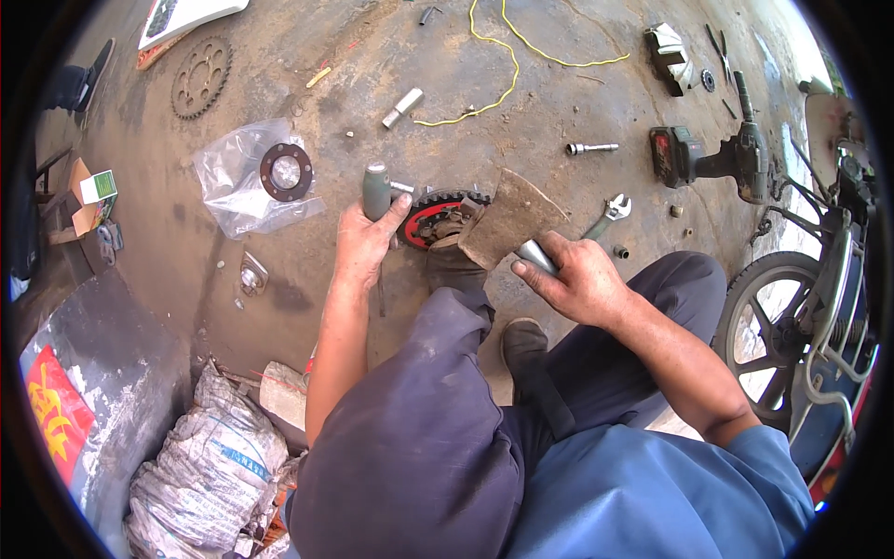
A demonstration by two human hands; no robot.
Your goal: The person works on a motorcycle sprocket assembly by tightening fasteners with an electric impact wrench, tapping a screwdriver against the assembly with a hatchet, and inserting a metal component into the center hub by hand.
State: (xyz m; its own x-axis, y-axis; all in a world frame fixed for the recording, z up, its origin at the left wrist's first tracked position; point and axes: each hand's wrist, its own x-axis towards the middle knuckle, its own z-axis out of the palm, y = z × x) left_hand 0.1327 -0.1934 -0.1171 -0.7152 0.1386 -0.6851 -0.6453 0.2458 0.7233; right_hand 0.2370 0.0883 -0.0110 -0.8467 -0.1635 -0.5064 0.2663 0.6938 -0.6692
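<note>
My left hand [371, 240] is closed around a tool with a thick grey-green handle [376, 192], held upright. A thin dark shaft shows below that hand; I cannot tell its tip. By the thumb, a short shiny metal pin [401, 187] sticks out. My right hand [584, 279] grips the metal handle of a cleaver [512, 222] with a broad, rusty blade. Partly behind the blade, a toothed black wheel with a red centre [421, 224] lies on the ground, my shoe [454, 265] against it. The cleaver covers its right side.
An adjustable wrench [610, 214], a socket [592, 148], and a cordless impact wrench [722, 163] lie to the right, before a motorcycle [778, 307]. A metal tube [402, 108], yellow cord [515, 65], a ring on plastic [286, 172] and a rusty sprocket [201, 78] lie beyond. A sack [209, 466] stands near left.
</note>
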